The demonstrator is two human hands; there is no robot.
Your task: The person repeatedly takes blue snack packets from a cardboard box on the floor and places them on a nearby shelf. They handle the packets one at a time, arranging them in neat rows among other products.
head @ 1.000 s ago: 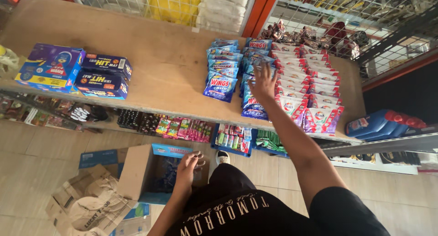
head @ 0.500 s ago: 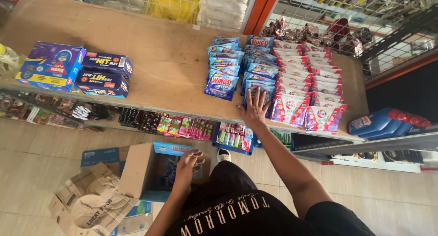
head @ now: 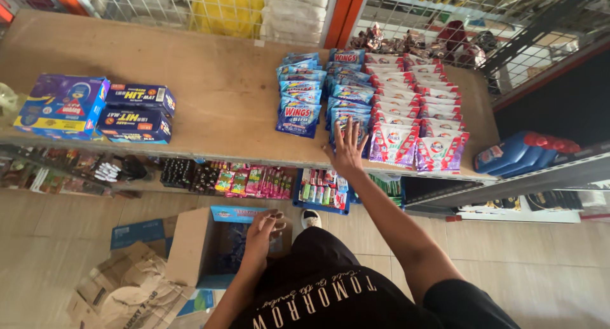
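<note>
A broad, bare wooden shelf board (head: 216, 81) runs across the upper part of the view, backed by wire mesh. On its right half lie columns of flat plastic sachets, overlapped like shingles, each column's long axis running from the back of the board toward its front edge. The blue sachet rows (head: 298, 94) form the left columns; the white-and-red sachet rows (head: 413, 106) form the right ones. Each packet lies flat, face up, its top end toward the back.

On the floor below stands an open brown cardboard box with blue printed flaps (head: 210, 246), its mouth facing up, with crumpled brown paper (head: 121, 294) just beside it on the left. On the far left of the board sit a purple carton (head: 63, 106) and two stacked dark blue cartons (head: 136, 113), touching one another.

The right hand (head: 348, 152) lies palm down at the front end of a blue column, fingers spread wide and pressed flat on the front blue sachet (head: 346, 127); it grips nothing. The left hand (head: 264, 230) hangs over the open box, fingers loosely curled; whether it holds anything cannot be told.

Lower shelves carry small bright packets (head: 254, 179), and blue jugs with red caps (head: 521, 152) lie at right.
</note>
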